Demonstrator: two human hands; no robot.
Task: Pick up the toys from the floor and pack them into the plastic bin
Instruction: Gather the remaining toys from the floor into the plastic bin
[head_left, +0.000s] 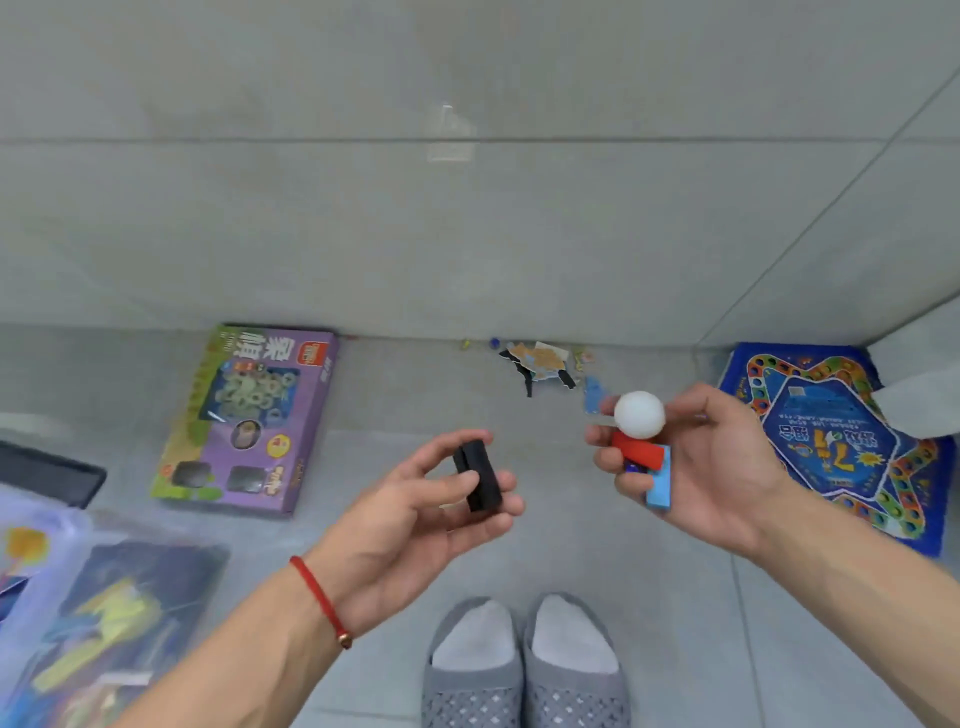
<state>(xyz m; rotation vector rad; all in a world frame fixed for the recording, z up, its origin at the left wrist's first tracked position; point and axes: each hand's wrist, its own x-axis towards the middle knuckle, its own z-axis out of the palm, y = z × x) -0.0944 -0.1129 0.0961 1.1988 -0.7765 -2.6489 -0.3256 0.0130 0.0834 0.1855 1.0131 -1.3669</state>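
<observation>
**Grey floor, both hands full of small toys**

Clear plastic bin (31, 561) sits at the far left, blurred, with colourful flat packages inside it. Behind it a dark flat object (47, 475) lies on the floor. Further right you see the purple game box (249, 421), flat on the tiles and close to the wall.

Your left hand (415, 519), with a red string bracelet (319, 597) on the wrist, is closed around a black block (478, 475); the thumb presses its front and the fingers support it from behind.

Near the wall, in the middle, some puzzle pieces (540, 364) lie scattered on the floor.

Your right hand (691, 467) is clamped on several toys together: a white ball (640, 413) on top, a red block (638, 452) under it, and a blue block (660, 488) lowest. Both hands are above the floor, apart from each other.

At the right a blue board game mat (836, 441) lies in the corner. Your grey slippers (524, 670) are at the bottom.
</observation>
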